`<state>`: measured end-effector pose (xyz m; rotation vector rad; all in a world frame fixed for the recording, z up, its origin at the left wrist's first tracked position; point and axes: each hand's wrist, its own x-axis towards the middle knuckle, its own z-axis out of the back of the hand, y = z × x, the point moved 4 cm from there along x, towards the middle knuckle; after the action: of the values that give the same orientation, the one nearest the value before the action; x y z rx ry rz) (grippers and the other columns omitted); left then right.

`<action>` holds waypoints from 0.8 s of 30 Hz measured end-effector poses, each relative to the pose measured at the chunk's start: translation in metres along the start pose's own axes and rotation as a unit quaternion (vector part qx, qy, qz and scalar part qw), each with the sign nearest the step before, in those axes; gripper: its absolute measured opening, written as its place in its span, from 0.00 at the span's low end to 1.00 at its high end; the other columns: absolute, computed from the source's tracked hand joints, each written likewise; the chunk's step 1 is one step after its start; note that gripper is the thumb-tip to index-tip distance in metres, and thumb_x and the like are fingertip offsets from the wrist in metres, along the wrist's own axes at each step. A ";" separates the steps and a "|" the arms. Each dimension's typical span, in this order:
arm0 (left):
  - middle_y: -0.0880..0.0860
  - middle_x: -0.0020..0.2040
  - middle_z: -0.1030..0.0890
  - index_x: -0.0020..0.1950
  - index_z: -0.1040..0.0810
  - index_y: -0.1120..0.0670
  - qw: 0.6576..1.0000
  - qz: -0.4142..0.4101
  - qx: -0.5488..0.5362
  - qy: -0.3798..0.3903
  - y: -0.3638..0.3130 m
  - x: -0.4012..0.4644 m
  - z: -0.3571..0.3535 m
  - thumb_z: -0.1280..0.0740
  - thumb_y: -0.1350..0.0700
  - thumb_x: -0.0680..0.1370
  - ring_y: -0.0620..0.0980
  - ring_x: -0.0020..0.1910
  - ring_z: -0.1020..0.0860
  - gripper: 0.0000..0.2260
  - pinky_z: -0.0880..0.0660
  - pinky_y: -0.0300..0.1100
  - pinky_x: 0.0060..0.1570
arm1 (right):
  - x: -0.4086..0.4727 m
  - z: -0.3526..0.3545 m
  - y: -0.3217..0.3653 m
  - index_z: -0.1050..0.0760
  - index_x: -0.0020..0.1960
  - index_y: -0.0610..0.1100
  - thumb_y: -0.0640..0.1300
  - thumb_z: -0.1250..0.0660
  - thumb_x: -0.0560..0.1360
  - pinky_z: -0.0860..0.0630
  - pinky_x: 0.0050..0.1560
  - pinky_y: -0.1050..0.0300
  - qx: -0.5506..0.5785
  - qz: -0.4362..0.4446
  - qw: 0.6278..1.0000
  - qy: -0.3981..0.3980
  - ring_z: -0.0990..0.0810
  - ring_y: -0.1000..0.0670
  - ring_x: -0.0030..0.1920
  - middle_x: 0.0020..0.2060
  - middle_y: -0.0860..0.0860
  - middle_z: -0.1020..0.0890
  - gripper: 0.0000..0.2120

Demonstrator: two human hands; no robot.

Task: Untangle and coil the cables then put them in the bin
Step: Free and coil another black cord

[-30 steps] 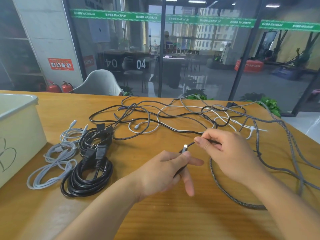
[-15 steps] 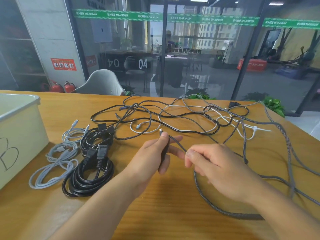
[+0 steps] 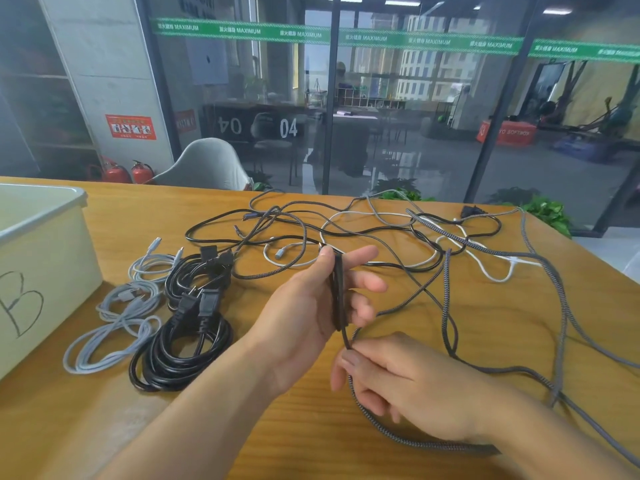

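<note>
A dark braided cable (image 3: 448, 306) runs from the tangle of black, grey and white cables (image 3: 374, 233) toward me. My left hand (image 3: 311, 306) is raised above the table and holds the cable's end against its palm, thumb up, fingers partly spread. A short loop of the cable lies across that palm. My right hand (image 3: 398, 386) is lower and nearer, pinching the same cable just below the left hand. The cream bin (image 3: 45, 258), marked with a hand-drawn B, stands at the left edge.
Coiled cables lie between the bin and my hands: two grey coils (image 3: 114, 327) and two black power cords (image 3: 183, 348). The wooden table (image 3: 311, 452) ends at a glass wall behind. A braided loop (image 3: 415, 441) curls under my right wrist.
My left hand has risen and turned, with the cable end now laid across its palm as a loop. My right hand has slid down the cable, closer to me.
</note>
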<state>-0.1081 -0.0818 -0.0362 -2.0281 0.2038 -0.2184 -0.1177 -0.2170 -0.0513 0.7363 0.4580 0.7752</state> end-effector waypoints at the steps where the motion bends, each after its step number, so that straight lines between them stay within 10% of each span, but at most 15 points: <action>1: 0.53 0.45 0.17 0.69 0.21 0.56 1.000 -0.001 0.009 0.003 0.000 0.000 0.000 0.50 0.45 0.87 0.48 0.29 0.28 0.24 0.27 0.38 0.35 | 0.001 0.000 -0.003 0.23 0.49 0.48 0.54 0.46 0.88 0.25 0.39 0.55 -0.007 0.002 1.000 0.007 0.26 0.49 0.35 0.31 0.55 0.25 0.18; 9: 0.50 0.29 0.33 0.64 0.17 0.59 1.000 0.017 -0.014 0.019 0.000 -0.004 -0.003 0.48 0.46 0.87 0.42 0.19 0.43 0.25 0.44 0.37 0.25 | 0.004 0.035 -0.031 0.27 0.39 0.47 0.62 0.40 0.81 0.35 0.36 0.62 -0.076 -0.009 0.997 -0.010 0.32 0.58 0.32 0.30 0.57 0.28 0.22; 24: 0.50 0.26 0.35 0.64 0.17 0.59 0.979 0.069 0.148 0.118 0.010 -0.010 -0.010 0.48 0.46 0.87 0.46 0.22 0.46 0.25 0.44 0.40 0.28 | -0.010 0.089 -0.060 0.18 0.38 0.54 0.78 0.33 0.65 0.33 0.37 0.54 -0.106 -0.077 0.965 -0.228 0.32 0.54 0.30 0.26 0.53 0.27 0.27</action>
<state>-0.1206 -0.0926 -0.0407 -1.6822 0.4346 -0.3796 -0.0416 -0.2912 -0.0358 0.6451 0.0135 0.4783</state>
